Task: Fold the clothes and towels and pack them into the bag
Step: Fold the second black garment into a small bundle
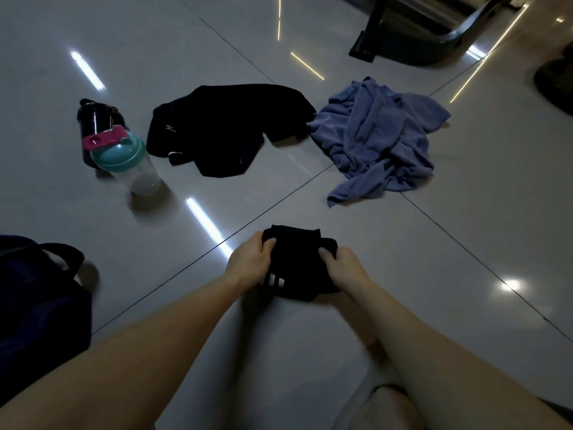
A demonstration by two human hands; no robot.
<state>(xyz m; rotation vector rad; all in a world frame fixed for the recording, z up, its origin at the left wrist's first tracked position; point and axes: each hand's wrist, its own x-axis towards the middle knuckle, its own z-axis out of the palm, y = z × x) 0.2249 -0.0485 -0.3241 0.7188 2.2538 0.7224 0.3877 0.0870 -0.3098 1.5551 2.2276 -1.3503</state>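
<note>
Glossy grey floor tiles (pixel 465 212) in a dimly lit room, streaked with reflections of ceiling lights, serve as the folding surface for a person seated on the ground. Both hands grip a small folded black garment (pixel 297 268) with three white stripes. The left hand (pixel 248 259) holds its left edge and the right hand (pixel 344 268) its right edge, each with a thumb pressed on top of the cloth. The bundle sits straight ahead of the person, between the two forearms. It looks compact, about as broad as it is long, with the stripes at its near left corner. Whether it rests on the tiles or is held just above them cannot be told.

A dark bag (pixel 37 305) lies at the left edge of the view, beside the left arm and well apart from the bundle, its handle arching upward. Its opening cannot be made out in the gloom. Packing the bundle would likely mean carrying it leftward and slightly back toward the person, and the left hand is the nearer one.

Farther out, a loose black garment (pixel 223 125) and a crumpled blue towel (pixel 378 138) lie unfolded, their edges close together. Left of them are a clear bottle with a teal lid (pixel 130 159) and a black bottle (pixel 96 119) just behind it. Dark furniture legs (pixel 418 32) stand at the top right.
</note>
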